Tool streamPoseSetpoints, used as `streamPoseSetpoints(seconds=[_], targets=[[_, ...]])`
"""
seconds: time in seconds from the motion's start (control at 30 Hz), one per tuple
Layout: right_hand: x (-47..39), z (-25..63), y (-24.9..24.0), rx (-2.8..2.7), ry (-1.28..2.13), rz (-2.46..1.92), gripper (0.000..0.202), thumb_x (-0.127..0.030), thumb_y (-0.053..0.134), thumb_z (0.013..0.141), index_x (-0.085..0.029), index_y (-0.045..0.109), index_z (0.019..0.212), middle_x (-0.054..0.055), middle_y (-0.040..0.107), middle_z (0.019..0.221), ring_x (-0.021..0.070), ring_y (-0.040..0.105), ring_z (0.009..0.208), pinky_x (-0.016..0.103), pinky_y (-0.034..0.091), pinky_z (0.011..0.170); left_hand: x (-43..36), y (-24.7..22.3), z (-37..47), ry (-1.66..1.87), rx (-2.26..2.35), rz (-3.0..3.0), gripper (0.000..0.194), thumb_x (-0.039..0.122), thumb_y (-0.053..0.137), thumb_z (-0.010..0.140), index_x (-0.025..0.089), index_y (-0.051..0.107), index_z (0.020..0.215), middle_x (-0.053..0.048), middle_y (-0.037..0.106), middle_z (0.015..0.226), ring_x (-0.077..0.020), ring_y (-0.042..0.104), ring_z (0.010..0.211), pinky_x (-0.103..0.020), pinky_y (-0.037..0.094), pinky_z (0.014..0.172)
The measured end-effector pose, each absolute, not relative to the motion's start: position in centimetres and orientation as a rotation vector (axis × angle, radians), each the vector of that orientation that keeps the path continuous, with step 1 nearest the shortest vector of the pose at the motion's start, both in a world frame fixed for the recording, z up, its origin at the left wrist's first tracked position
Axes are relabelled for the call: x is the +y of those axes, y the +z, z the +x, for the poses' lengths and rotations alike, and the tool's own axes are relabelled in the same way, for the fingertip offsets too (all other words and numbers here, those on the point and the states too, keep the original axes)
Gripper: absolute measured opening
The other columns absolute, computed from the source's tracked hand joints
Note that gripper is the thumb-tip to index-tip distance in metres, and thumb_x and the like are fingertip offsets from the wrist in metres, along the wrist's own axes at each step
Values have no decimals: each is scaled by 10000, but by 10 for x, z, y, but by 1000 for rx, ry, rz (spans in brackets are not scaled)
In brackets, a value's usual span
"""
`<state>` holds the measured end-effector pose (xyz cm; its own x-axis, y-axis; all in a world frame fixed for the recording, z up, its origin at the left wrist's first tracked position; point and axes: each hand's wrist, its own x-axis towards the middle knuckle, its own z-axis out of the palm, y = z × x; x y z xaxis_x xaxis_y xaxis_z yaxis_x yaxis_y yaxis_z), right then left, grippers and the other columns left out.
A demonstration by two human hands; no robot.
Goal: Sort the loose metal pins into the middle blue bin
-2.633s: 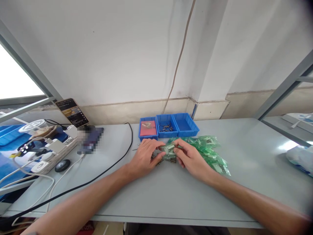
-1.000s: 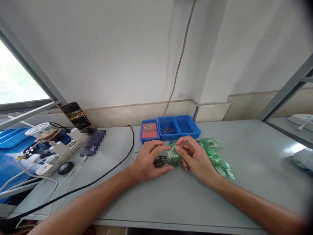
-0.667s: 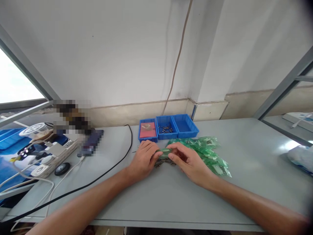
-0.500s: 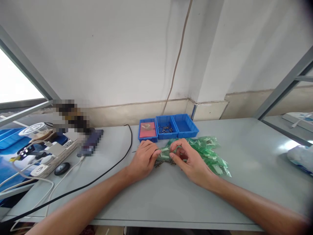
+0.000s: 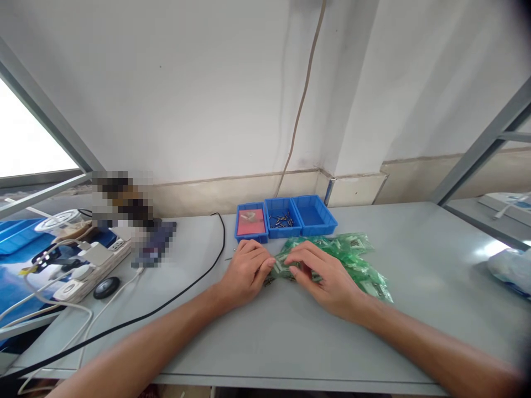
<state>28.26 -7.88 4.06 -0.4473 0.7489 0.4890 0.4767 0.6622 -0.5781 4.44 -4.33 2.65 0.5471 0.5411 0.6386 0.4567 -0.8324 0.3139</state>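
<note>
Near the middle of the grey table (image 5: 265, 337), my left hand (image 5: 248, 271) is closed, thumb against the curled fingers, at the left edge of a clear greenish bag (image 5: 282, 266). What it pinches is too small to make out. My right hand (image 5: 321, 273) is curved over the bag's right side, thumb and forefinger bent toward each other; its grip is partly hidden. Small metal pieces (image 5: 269, 281) lie just below the bag, between the hands. Green plastic bags (image 5: 357, 260) with small parts inside are spread behind and right of my right hand.
Three blue trays stand behind the hands: one with a red sheet (image 5: 251, 222), one with metal pins (image 5: 282, 220), one at right (image 5: 314, 214). A black cable (image 5: 182, 296), power strip (image 5: 89, 271), round black object (image 5: 106, 287) and blurred phone (image 5: 154, 246) are at left.
My right hand's fingers have lowered and stretched leftward over the bag, closer to my left hand. More of the metal pieces are now covered. The view has shifted slightly.
</note>
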Motion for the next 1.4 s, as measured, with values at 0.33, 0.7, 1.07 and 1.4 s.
streamPoseSetpoints(seconds=[0.33, 0.7, 1.07, 1.4], targets=[[-43, 313, 46, -1739, -156, -1384, 351, -362, 515, 1049, -241, 588, 1370, 131, 652, 1286, 343, 557, 1158, 515, 434, 1043, -38, 34, 40, 978, 983, 2883, 261, 341, 490, 1108, 179, 692, 1074, -89, 735, 1060, -244, 627, 994, -418, 453, 916], [-26, 325, 30, -1846, -298, -1648, 451, -461, 436, 1077, -238, 586, 1439, 173, 617, 1372, 428, 473, 1274, 613, 396, 1006, -69, 35, 7, 490, 1338, 2989, 810, 774, 552, 945, 215, 471, 1526, -171, 580, 1452, -375, 577, 1254, -515, 478, 1001], [-53, 303, 39, -2543, 32, -1011, 208, -402, 653, 1032, -253, 698, 1170, 74, 679, 1168, 292, 565, 1123, 493, 396, 1016, -77, -4, 4, 446, 1580, 2574, 869, 726, 498, 998, 224, 218, 1651, -176, 264, 1702, -395, 209, 1603, -629, 292, 1270], [-51, 296, 29, -2567, 96, -1060, 180, -292, 582, 1072, -212, 650, 1217, 86, 679, 1125, 286, 586, 1036, 455, 464, 907, -74, -1, 14, 562, 1559, 2452, 874, 746, 555, 956, 196, 307, 1589, -193, 329, 1638, -388, 287, 1567, -616, 337, 1257]])
